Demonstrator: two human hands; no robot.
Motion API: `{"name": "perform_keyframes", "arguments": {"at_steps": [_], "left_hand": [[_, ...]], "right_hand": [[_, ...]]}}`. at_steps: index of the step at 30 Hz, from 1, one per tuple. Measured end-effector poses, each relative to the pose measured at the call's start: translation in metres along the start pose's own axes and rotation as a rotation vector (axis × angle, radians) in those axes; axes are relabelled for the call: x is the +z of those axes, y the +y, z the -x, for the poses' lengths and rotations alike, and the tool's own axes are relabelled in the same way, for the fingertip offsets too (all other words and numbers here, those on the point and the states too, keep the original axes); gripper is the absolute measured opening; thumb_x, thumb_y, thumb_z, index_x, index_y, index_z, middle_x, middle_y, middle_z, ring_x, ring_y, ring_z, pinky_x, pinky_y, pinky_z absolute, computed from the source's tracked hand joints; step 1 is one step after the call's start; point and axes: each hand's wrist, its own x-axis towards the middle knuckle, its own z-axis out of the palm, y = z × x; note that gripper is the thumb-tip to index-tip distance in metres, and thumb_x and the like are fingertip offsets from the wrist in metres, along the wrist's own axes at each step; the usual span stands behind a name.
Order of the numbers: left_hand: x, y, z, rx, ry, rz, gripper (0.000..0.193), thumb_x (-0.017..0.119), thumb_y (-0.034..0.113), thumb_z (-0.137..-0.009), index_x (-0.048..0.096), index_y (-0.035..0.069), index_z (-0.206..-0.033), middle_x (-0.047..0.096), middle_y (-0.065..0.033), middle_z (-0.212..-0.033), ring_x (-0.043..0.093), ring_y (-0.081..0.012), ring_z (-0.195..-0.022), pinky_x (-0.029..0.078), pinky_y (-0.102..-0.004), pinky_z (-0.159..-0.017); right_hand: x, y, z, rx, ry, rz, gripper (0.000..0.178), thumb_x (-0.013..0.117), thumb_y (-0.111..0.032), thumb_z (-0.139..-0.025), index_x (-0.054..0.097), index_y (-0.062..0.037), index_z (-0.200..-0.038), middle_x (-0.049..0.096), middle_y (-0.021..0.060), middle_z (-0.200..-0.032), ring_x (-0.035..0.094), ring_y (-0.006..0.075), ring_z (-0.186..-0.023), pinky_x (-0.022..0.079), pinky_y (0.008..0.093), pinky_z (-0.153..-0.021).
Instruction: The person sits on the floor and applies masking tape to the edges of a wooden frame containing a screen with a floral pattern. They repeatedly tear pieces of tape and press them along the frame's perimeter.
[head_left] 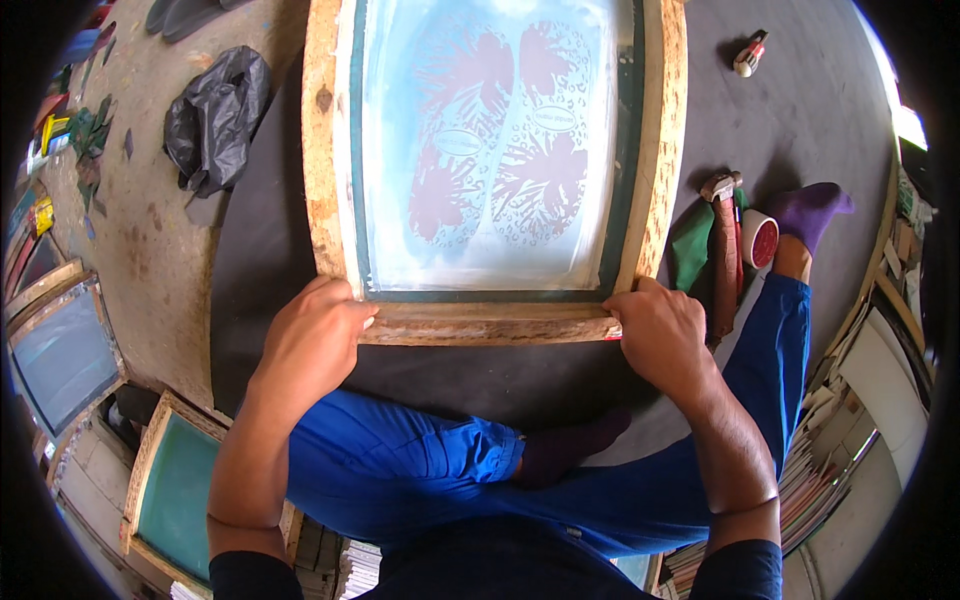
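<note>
A wooden-framed printing screen (pixel 655 130) stretches away in front of me, its pale blue mesh carrying a stencil of two sole-shaped patterns with leaf and spot motifs. My left hand (pixel 318 325) is closed round the near left corner of the frame, thumb on top of the near bar. At the near right corner my right hand (pixel 660 325) grips the frame in the same way. The fingers under the wood are hidden. Beneath the screen lies a dark sheet (pixel 480 380), on which I sit with my legs to either side.
Right of the frame lie a hammer (pixel 723 230), a green cloth piece (pixel 692 248), a roll of tape (pixel 762 238) and a small red-and-white tool (pixel 748 55). A crumpled black bag (pixel 215 120) is on the floor at left. Other framed screens (pixel 175 490) lean at lower left.
</note>
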Motion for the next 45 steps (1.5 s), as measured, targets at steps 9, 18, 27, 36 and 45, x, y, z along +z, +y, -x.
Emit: {"name": "perform_keyframes", "arguments": {"at_steps": [9, 18, 27, 36, 45], "left_hand": [[0.001, 0.000, 0.008, 0.030, 0.047, -0.069, 0.020, 0.071, 0.007, -0.092, 0.079, 0.003, -0.110, 0.068, -0.0165, -0.097, 0.066, -0.0358, -0.097, 0.054, -0.0450, -0.088], [0.008, 0.010, 0.019, 0.333, 0.313, -0.170, 0.062, 0.095, 0.034, -0.067, 0.074, 0.004, -0.117, 0.071, -0.0112, -0.117, 0.063, -0.0300, -0.115, 0.046, -0.0464, -0.107], [0.046, -0.001, 0.017, 0.309, 0.176, -0.343, 0.052, 0.091, 0.023, -0.074, 0.072, 0.005, -0.119, 0.074, -0.0127, -0.111, 0.066, -0.0314, -0.113, 0.044, -0.0454, -0.112], [0.041, 0.020, 0.015, 0.136, 0.072, -0.472, 0.038, 0.092, 0.030, -0.074, 0.079, 0.009, -0.103, 0.078, -0.0124, -0.102, 0.066, -0.0318, -0.117, 0.051, -0.0435, -0.107], [0.048, 0.015, 0.014, 0.091, 0.117, -0.465, 0.039, 0.092, 0.030, -0.074, 0.080, 0.010, -0.105, 0.078, -0.0114, -0.106, 0.064, -0.0315, -0.120, 0.051, -0.0423, -0.106]], "right_hand": [[-0.008, 0.007, 0.025, 0.008, 0.214, -0.221, 0.027, 0.072, -0.024, -0.092, 0.079, -0.0141, -0.116, 0.072, 0.0132, -0.098, 0.074, 0.0333, -0.085, 0.059, 0.0436, -0.080], [0.011, 0.009, 0.038, -0.404, 0.532, 0.076, 0.058, 0.096, -0.032, -0.061, 0.076, -0.0128, -0.112, 0.061, 0.0129, -0.138, 0.047, 0.0346, -0.141, 0.034, 0.0558, -0.121], [0.039, 0.016, 0.022, -0.387, 0.470, 0.309, 0.041, 0.093, -0.033, -0.066, 0.080, -0.0113, -0.098, 0.056, 0.0123, -0.146, 0.039, 0.0351, -0.148, 0.026, 0.0621, -0.125], [0.049, 0.019, 0.024, -0.311, 0.370, 0.466, 0.044, 0.088, -0.044, -0.075, 0.080, -0.0150, -0.109, 0.048, 0.0088, -0.155, 0.028, 0.0326, -0.156, 0.020, 0.0614, -0.128], [0.053, 0.019, 0.026, -0.261, 0.415, 0.423, 0.056, 0.088, -0.046, -0.077, 0.075, -0.0174, -0.123, 0.046, 0.0092, -0.158, 0.027, 0.0332, -0.157, 0.019, 0.0614, -0.129]]}}
